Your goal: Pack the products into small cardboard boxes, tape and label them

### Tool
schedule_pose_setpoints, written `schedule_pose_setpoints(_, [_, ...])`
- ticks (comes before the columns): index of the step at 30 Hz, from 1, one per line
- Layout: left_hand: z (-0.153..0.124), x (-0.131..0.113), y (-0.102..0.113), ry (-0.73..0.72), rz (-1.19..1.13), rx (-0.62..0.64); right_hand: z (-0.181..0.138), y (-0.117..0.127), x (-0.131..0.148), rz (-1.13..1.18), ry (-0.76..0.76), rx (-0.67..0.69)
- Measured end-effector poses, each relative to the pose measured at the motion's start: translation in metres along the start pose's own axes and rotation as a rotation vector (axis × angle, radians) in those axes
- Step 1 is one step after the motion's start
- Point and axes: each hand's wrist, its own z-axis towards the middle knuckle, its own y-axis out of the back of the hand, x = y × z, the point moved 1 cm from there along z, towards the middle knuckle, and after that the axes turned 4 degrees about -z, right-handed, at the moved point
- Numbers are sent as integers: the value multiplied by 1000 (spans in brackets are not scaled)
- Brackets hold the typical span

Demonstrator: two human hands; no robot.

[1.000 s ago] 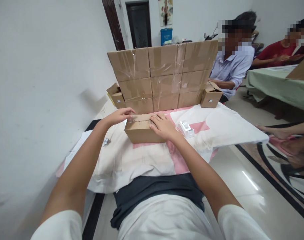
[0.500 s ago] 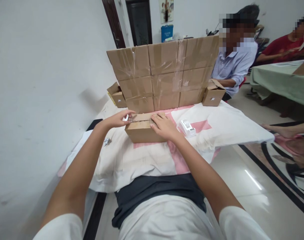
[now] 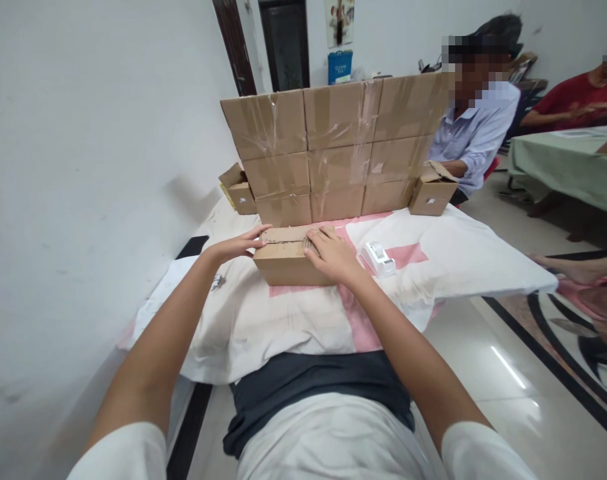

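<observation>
A small cardboard box (image 3: 296,271) rests on the cloth in front of me, its top flaps meeting along a rough seam. My left hand (image 3: 243,244) is at the box's upper left end, fingers stretched out and touching its edge. Laid over the right part of the top is my right hand (image 3: 332,255), its fingers spread across the flaps and seam. Just to the right stands a white tape dispenser (image 3: 378,259). Whether the left fingertips pinch a bit of tape is too small to see.
Behind the box rises a wall of taped cardboard boxes (image 3: 338,153). An open carton (image 3: 239,193) flanks it on the left, another carton (image 3: 433,193) on the right. A crumpled scrap (image 3: 217,282) lies on the cloth. One person (image 3: 476,127) sits beyond; another is farther right.
My left fingers have come together and lower against the box's left edge, closing the gap between thumb and fingers. My right hand stays on the top. The view has shifted slightly.
</observation>
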Motion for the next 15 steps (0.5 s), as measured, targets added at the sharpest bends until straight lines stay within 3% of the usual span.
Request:
schedule_pose_setpoints(3, [-8, -1, -2, -17, -59, 1, 0, -1, -2, 14, 10, -3])
schedule_pose_setpoints(9, [1, -1, -12, -37, -76, -192, 1, -3, -5, 13, 37, -15])
schedule_pose_setpoints(12, [-1, -5, -15, -74, -55, -367, 1, -3, -6, 2, 42, -27])
schedule_pose_setpoints(15, [-26, -10, -15, -137, -17, -594, 0, -3, -6, 16, 51, -32])
